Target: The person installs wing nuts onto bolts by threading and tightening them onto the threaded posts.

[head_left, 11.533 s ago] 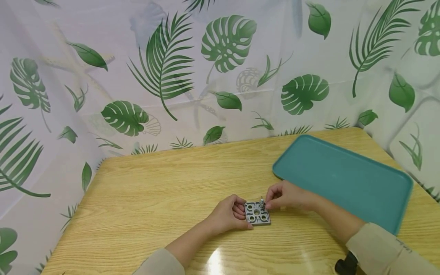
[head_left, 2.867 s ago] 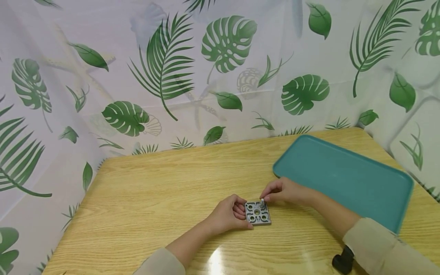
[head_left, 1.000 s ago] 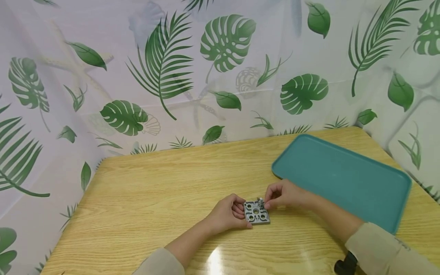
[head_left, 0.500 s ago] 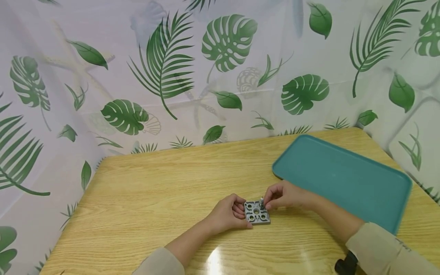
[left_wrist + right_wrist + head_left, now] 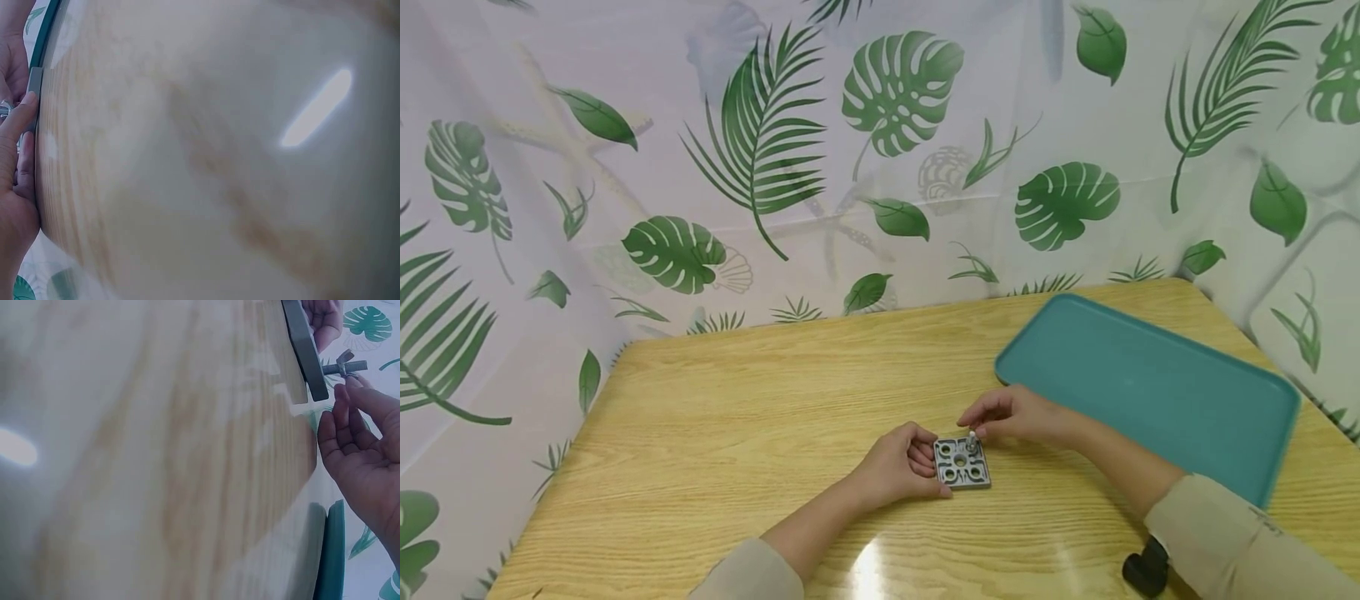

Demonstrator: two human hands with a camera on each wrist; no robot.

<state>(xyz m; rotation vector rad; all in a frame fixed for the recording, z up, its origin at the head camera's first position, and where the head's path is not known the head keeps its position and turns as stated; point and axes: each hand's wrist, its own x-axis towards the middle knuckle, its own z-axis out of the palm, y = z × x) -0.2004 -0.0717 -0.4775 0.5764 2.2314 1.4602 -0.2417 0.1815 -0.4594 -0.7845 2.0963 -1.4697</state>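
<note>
Right hand (image 5: 1011,414) has re-gripped, pinching the small wing bolt (image 5: 972,440) atop; left hand (image 5: 901,464) still grips the grey square holed metal plate (image 5: 962,463), lower centre.

Curtained recording booth: leaf-print sheet (image 5: 880,167) walls round a wooden table (image 5: 737,417)

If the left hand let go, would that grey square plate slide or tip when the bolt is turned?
The grey plate lies flat on the glossy table, so it would probably slide or spin, not tip. It looks rigid, likely metal. The left hand braces its edge.
</note>
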